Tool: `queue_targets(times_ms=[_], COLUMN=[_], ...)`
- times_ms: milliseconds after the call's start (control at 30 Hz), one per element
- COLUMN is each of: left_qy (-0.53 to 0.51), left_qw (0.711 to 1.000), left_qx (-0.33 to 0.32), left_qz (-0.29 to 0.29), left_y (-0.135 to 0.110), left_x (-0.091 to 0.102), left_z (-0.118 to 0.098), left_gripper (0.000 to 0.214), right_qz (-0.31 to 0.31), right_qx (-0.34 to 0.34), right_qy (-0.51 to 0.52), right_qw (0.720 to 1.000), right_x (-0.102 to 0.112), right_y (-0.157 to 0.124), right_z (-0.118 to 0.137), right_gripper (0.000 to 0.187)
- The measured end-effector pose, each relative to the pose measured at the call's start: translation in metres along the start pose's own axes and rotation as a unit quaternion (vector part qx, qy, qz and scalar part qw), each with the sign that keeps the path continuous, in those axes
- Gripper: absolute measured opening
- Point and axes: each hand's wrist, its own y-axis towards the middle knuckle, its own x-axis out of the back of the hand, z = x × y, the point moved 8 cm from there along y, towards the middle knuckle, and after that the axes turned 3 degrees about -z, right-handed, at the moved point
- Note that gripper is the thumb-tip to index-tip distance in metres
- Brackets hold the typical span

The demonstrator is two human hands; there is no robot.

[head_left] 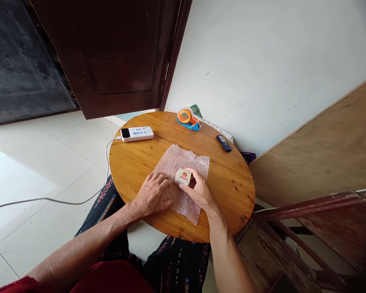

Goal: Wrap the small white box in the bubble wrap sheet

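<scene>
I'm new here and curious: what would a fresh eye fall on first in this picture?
Probably the small printed box at the centre, held by the right hand over a shiny sheet of bubble wrap. The left hand lies palm down at the sheet's left side. Next comes the bright orange-and-blue tape dispenser near the wooden table's far edge.

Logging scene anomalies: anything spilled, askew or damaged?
No spill shows. The white wall has small dark marks; the red wooden furniture, lower right, has worn, patchy paint. The box in the right hand shows no obvious damage.
</scene>
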Motion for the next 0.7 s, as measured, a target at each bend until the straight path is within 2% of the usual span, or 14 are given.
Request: queue_targets(times_ms=[133,333,433,600,700], left_qy=[-0.026,0.030,0.041,0.055,0.053], left_qw=[0.999,0.993,0.990,0.986,0.986], left_qx=[-0.035,-0.113,-0.132,-0.147,-0.149], left_qz=[-0.004,0.033,0.041,0.060,0.055], left_y=[-0.009,-0.022,-0.017,-0.009,-0.008], left_x=[0.011,0.022,0.018,0.004,0.001], left_z=[-0.002,-0.012,-0.016,-0.017,-0.015], left_gripper=[0.043,0.030,0.011,0.016,0.015], right_qz=[-0.010,0.001,0.005,0.022,0.031], right_qx=[0.001,0.004,0.002,-0.037,-0.050], right_qy=[-0.011,-0.013,0.009,0.133,0.161], right_qw=[1.000,1.000,1.000,0.990,0.985], right_x=[0.000,-0.002,0.000,0.003,0.004], right_y=[0.000,-0.002,-0.002,-0.002,-0.002], right_z=[-0.001,0.001,-0.001,-0.010,-0.012], right_gripper=[0.047,0.049,0.053,0.055,0.055])
